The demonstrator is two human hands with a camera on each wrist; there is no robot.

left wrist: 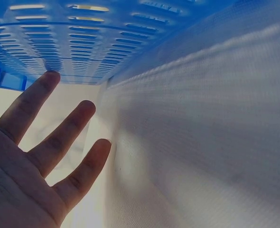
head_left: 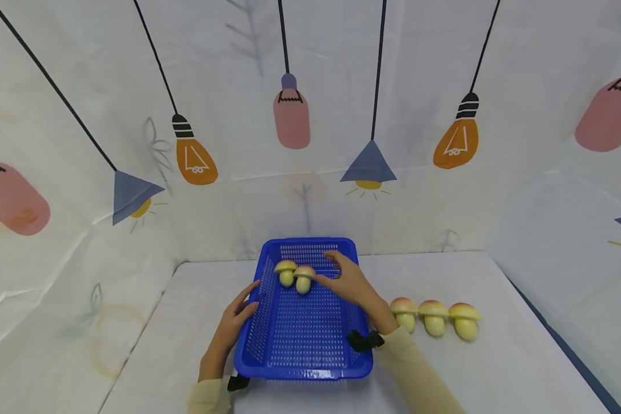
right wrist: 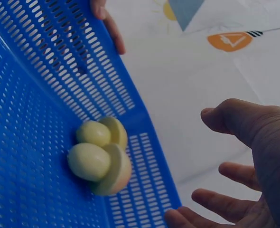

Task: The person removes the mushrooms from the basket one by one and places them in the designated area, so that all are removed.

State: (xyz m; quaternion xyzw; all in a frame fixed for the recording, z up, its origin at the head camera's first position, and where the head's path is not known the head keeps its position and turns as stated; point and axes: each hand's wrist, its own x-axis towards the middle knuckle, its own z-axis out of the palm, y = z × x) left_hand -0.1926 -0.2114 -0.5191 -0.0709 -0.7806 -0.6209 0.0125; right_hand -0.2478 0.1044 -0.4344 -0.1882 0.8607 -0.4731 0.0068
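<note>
A blue perforated plastic basket (head_left: 305, 368) stands on the table with two toy mushrooms, a left one (head_left: 287, 278) and a right one (head_left: 303, 282), against each other near its far left corner. My left hand (head_left: 233, 325) rests at the basket's left rim; its fingers (left wrist: 66, 135) look straight and spread in the left wrist view. Above the basket's right part is my right hand (head_left: 348, 280), thumb and fingers apart around nothing. In the head view its thumb overlaps the right mushroom's edge, but the right wrist view shows the hand (right wrist: 254, 190) clear of both mushrooms (right wrist: 90, 161).
Three more toy mushrooms (head_left: 434, 319) stand in a row on the white table (head_left: 522, 356), right of the basket, the nearest partly behind my right forearm. A white sheet (head_left: 419, 218) printed with lamps and bulbs hangs behind the table.
</note>
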